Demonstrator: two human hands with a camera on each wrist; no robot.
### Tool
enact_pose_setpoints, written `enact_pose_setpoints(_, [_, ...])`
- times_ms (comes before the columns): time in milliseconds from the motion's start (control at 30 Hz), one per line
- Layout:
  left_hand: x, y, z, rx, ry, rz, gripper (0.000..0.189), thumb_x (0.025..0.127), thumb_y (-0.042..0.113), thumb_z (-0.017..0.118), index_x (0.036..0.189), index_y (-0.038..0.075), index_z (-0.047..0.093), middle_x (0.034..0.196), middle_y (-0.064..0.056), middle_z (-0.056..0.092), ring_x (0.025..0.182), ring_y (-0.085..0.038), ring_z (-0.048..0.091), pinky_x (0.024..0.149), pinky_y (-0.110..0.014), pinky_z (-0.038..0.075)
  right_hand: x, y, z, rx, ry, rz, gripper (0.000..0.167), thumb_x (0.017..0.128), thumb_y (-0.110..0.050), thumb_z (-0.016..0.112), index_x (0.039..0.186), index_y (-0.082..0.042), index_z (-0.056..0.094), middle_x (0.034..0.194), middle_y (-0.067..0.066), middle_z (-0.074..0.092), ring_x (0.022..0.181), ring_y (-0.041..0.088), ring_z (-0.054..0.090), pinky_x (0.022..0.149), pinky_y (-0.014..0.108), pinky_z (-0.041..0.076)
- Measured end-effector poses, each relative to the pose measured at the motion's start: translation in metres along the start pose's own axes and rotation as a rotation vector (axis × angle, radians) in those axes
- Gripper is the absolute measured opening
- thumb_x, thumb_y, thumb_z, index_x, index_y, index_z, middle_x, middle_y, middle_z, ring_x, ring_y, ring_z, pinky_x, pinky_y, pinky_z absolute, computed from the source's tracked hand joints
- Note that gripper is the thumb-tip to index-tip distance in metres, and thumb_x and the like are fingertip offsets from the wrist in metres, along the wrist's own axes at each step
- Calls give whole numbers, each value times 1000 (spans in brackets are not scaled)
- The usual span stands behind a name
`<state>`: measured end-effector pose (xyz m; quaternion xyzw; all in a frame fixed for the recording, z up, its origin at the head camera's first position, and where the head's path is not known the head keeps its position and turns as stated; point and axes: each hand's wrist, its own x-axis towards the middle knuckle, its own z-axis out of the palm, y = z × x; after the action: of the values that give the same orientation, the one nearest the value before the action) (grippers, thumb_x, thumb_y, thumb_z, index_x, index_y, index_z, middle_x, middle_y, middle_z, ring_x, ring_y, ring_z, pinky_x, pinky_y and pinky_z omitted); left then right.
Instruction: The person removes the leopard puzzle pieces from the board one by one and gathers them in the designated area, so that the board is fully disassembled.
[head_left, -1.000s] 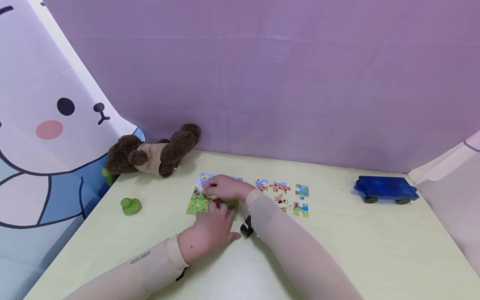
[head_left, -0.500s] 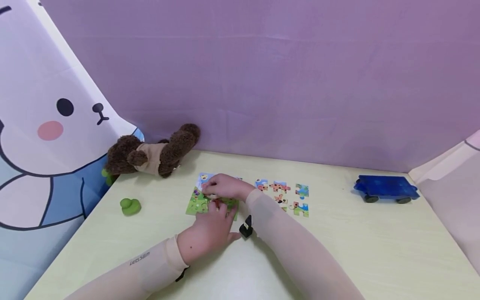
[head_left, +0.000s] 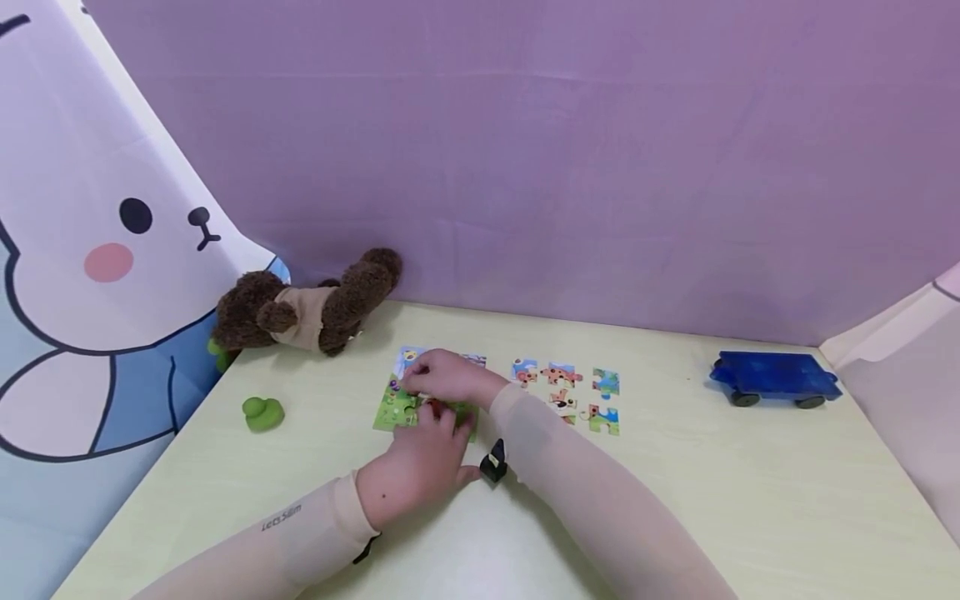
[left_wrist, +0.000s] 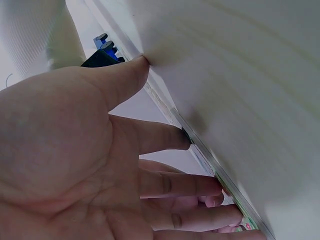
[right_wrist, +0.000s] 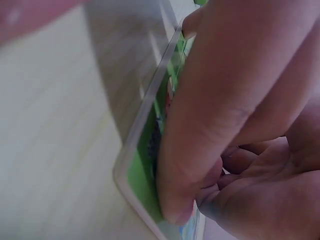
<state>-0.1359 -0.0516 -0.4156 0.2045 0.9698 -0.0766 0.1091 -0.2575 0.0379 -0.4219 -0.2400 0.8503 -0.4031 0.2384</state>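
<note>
A jigsaw board (head_left: 390,414) with a blue and green picture lies on the table, partly covered by both hands. My left hand (head_left: 420,462) rests on its near edge with fingers stretched out; in the left wrist view the fingertips (left_wrist: 182,139) touch the board's rim and the thumb touches the table. Above it, my right hand (head_left: 453,377) bends over the middle of the board. Its curled fingers (right_wrist: 180,185) and thumb pinch a puzzle piece low against the picture; the hand hides most of that piece.
Several loose puzzle pieces (head_left: 561,375) lie right of the board. A green toy duck (head_left: 262,414) sits at left, with a brown plush toy (head_left: 300,317) behind it. A blue toy wagon (head_left: 776,375) stands at far right. A purple cloth (head_left: 525,167) hangs behind the table.
My right hand has shifted very slightly left over the board, and the pale edge visible under its fingers earlier is out of sight now. The left hand stays in place.
</note>
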Motion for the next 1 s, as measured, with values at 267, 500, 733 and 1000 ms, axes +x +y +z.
enact_pose_setpoints(267, [-1,0,2,18,23,6,78,103,68,55,164,20,46,166,-17,47,147,-47,47,91,-65,63,1,0,4,-30,-29,-18,18,107,-24,65,120,-13,71,109,-1,73,91,11,66,93,31,55])
enact_pose_setpoints(500, [-1,0,2,23,29,5,77,103,67,55,164,20,47,165,-16,49,143,-45,49,88,-64,63,0,-1,5,8,-47,-19,18,105,-16,66,122,-11,66,104,2,69,88,13,63,92,32,53])
enact_pose_setpoints(733, [1,1,2,38,23,-3,77,103,67,55,164,21,45,167,-17,46,148,-44,47,92,-64,63,0,2,1,97,18,-13,23,108,-15,60,130,-9,63,112,5,71,94,15,72,90,33,59])
enact_pose_setpoints(1000, [1,1,3,67,19,-3,79,103,70,53,165,22,44,164,-19,48,146,-45,50,92,-64,63,-16,9,-24,219,105,-9,24,107,-16,62,130,-9,61,115,10,67,105,31,76,96,44,62])
